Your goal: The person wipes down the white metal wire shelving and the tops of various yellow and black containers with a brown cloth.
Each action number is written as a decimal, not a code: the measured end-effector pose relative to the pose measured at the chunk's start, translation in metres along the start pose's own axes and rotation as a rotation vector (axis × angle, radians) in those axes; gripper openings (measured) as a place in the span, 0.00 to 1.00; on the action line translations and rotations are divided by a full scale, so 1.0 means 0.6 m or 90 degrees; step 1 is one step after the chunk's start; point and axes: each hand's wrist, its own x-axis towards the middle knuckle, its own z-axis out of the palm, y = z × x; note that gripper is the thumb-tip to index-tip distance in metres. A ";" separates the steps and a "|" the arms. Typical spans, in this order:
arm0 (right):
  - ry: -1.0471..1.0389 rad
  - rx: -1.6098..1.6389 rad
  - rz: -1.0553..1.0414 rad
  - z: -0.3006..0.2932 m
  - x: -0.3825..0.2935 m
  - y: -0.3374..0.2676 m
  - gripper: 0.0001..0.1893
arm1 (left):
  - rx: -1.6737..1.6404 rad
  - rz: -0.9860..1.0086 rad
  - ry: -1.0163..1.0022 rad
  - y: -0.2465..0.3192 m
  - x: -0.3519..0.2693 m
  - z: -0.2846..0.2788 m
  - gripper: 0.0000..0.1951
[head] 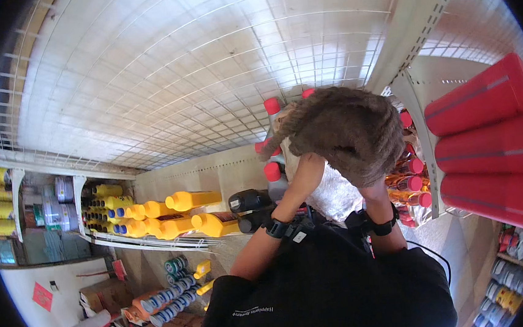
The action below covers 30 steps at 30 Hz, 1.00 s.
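A bunched brown-grey fluffy cloth is held up over the shelf in both hands. My left hand grips its near left side, the fingers mostly hidden behind the folds. At the lower right edge my right hand has hold of the same cloth, its fingers covered too. Below the cloth, between my forearms, shows a pale mottled surface; I cannot tell its kind. Grey bottles with red caps stand just left of the cloth. Amber bottles with red caps are close by my right hand.
Black bottles and yellow bottles line the shelf to the left. Large red jugs stand at the right beyond a shelf bracket. A wire mesh panel backs the shelf. Tins are on the floor behind me.
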 end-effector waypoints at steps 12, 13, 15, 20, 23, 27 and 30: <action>-0.194 -0.789 -0.360 0.025 0.154 0.099 0.15 | -0.353 -0.242 0.492 0.020 0.002 -0.086 0.10; -0.252 -0.821 -0.424 0.030 0.163 0.121 0.17 | -0.313 -0.279 0.515 0.015 0.000 -0.097 0.10; -0.320 -0.843 -0.351 0.040 0.177 0.151 0.20 | -0.245 -0.329 0.438 0.011 -0.006 -0.126 0.12; -0.535 -0.775 -0.500 0.053 0.229 0.210 0.23 | -0.162 -0.360 0.351 -0.054 0.020 -0.154 0.16; -0.592 -0.757 -0.528 0.060 0.253 0.232 0.23 | -0.128 -0.373 0.383 -0.102 0.030 -0.173 0.16; -0.641 -0.743 -0.512 0.100 0.257 0.202 0.23 | -0.181 -0.359 0.401 -0.154 0.044 -0.190 0.17; -0.629 -0.773 -0.528 0.087 0.245 0.187 0.23 | -0.582 -0.414 0.455 -0.141 0.048 -0.204 0.17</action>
